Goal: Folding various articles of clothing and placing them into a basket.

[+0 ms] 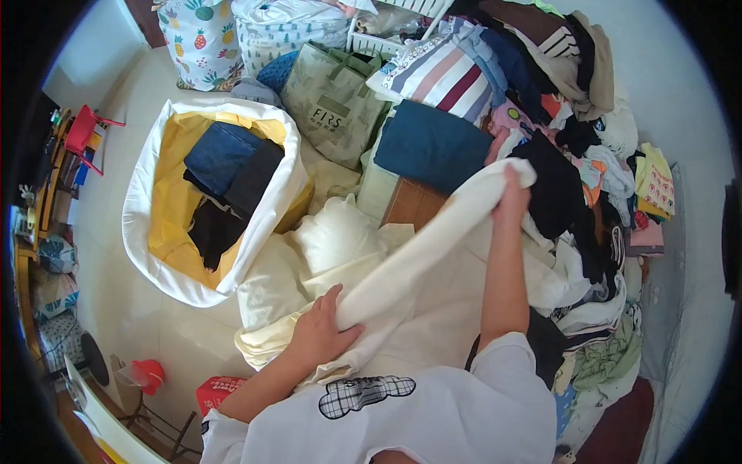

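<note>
A long folded piece of white cloth, likely a garment, stretches diagonally in front of me. My right hand grips its raised upper end. At the lower end, my left hand has the cloth between thumb and fingers; part of that hold is hidden. Beneath them spreads cream bedding, with a cream pillow beyond my left hand. A folded dark teal cloth lies past the white cloth, partly over a brown woven surface.
A white-rimmed fabric basket with yellow lining holds folded jeans and dark clothes. A green tote bag and a striped pillow stand behind. Heaped clothes line the right side. A red stool is far left.
</note>
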A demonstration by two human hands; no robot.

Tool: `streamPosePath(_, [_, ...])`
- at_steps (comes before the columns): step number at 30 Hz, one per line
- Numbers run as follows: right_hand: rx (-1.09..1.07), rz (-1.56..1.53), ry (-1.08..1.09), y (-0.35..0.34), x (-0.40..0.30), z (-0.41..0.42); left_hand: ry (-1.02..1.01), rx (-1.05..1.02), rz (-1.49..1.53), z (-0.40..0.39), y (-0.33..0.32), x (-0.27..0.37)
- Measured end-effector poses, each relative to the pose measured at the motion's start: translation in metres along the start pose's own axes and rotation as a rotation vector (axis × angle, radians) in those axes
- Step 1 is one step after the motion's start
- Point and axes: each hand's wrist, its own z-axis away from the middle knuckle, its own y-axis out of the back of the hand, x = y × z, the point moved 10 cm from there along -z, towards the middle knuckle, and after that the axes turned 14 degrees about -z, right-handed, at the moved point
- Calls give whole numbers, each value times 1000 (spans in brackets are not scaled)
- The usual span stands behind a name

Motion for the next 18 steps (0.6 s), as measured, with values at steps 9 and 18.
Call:
streamPosePath(9, [119, 498, 690, -143, -106, -47, 61, -74, 208, -45, 16, -4])
streamPosePath(18, [-572, 909, 218, -138, 180, -45, 308, -262, 688, -67, -29, -68])
